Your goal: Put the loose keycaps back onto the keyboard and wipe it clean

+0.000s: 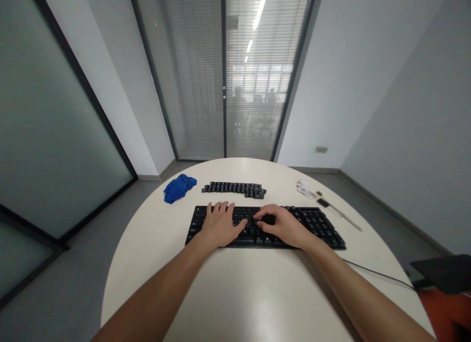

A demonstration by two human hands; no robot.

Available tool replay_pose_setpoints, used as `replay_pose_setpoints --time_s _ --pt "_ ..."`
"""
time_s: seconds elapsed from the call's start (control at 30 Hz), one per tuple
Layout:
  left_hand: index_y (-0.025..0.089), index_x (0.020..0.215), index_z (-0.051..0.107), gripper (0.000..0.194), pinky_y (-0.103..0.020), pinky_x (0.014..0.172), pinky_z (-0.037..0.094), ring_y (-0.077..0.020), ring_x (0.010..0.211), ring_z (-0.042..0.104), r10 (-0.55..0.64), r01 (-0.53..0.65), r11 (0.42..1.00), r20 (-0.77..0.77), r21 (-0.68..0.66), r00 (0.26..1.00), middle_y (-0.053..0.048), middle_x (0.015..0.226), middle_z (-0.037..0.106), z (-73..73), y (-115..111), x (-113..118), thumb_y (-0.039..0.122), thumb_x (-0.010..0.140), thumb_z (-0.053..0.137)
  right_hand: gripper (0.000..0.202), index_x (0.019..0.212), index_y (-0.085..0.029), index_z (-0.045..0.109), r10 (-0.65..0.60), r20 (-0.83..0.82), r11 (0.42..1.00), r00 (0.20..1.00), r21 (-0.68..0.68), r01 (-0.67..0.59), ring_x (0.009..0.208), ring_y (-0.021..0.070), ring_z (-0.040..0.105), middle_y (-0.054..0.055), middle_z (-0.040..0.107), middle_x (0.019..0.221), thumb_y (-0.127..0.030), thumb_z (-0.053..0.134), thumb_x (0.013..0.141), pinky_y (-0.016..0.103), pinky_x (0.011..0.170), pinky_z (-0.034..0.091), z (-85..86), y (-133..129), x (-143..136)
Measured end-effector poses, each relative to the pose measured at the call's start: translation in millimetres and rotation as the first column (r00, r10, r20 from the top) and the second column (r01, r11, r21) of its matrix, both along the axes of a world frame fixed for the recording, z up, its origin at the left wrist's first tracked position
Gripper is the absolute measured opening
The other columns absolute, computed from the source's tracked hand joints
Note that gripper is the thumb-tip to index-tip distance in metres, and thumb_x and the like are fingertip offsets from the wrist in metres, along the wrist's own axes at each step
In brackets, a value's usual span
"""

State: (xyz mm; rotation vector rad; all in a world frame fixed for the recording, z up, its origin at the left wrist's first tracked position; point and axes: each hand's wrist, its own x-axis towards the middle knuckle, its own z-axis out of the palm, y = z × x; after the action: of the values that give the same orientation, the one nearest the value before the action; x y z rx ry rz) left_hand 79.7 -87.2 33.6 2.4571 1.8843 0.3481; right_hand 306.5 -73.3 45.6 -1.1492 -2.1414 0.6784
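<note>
A black keyboard (257, 241) lies across the round table. My left hand (221, 226) rests flat on its left part, fingers spread and thumb pointing right. Over the keyboard's middle, my right hand (283, 226) is bent into a pinch. Its thumb and index fingertips are close together down at the keys, and what lies between them is too small and dark to make out. Behind the keyboard, loose black keycaps (233, 187) stand in close rows, with a shorter row at their right end.
A crumpled blue cloth (179, 188) lies at the table's back left. At the right are a thin stick (344, 216), a small black piece (323, 202) and some white items (305, 190). A cable (379, 272) runs off the right edge of the pale table (147, 249), towards a chair (443, 273).
</note>
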Motion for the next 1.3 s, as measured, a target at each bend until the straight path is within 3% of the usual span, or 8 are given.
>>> replay_pose_setpoints --time_s 0.33,0.7,1.07,1.3 --pt "0.016 0.144 0.048 0.072 -0.059 0.118 0.020 -0.0369 0.137 0.043 0.002 -0.002 1.000 -0.009 -0.003 1.000 -0.017 0.147 0.051 -1.6 1 0 0.066 0.094 0.037 0.014 0.095 -0.024 0.075 0.057 0.000 0.998 0.998 -0.030 -0.057 0.101 0.0236 0.066 0.004 0.075 0.101 -0.025 0.068 0.084 0.039 0.095 0.049 -5.9 3 -1" --pt "0.017 0.144 0.047 0.071 -0.058 0.119 0.021 -0.0364 0.137 0.042 0.003 -0.004 1.000 -0.013 -0.013 1.000 -0.016 0.148 0.051 0.8 0 0 0.066 0.094 0.036 0.016 0.095 -0.024 0.077 0.034 -0.017 0.999 0.999 0.015 -0.034 0.101 0.0236 0.067 0.004 0.076 0.103 -0.021 0.069 0.081 0.038 0.097 0.049 -13.8 4 -2" --pt "0.016 0.145 0.046 0.070 -0.057 0.119 0.020 -0.0367 0.138 0.041 0.005 -0.005 1.000 -0.027 -0.011 1.000 -0.017 0.149 0.050 -0.1 0 1 0.064 0.096 0.036 0.016 0.095 -0.022 0.078 0.114 0.159 0.974 0.981 0.177 -0.142 0.097 0.0233 0.065 0.005 0.076 0.098 -0.015 0.070 0.084 0.037 0.092 0.050 2.1 -5 -8" --pt "0.014 0.145 0.047 0.072 -0.058 0.118 0.021 -0.0363 0.137 0.042 0.007 -0.007 1.000 -0.031 0.014 1.000 -0.016 0.148 0.051 -3.0 1 1 0.065 0.096 0.036 0.017 0.103 -0.023 0.076 0.099 0.184 0.979 0.978 0.159 -0.129 0.099 0.0222 0.068 0.004 0.076 0.103 -0.019 0.068 0.088 0.035 0.092 0.052 3.3 -6 -4"
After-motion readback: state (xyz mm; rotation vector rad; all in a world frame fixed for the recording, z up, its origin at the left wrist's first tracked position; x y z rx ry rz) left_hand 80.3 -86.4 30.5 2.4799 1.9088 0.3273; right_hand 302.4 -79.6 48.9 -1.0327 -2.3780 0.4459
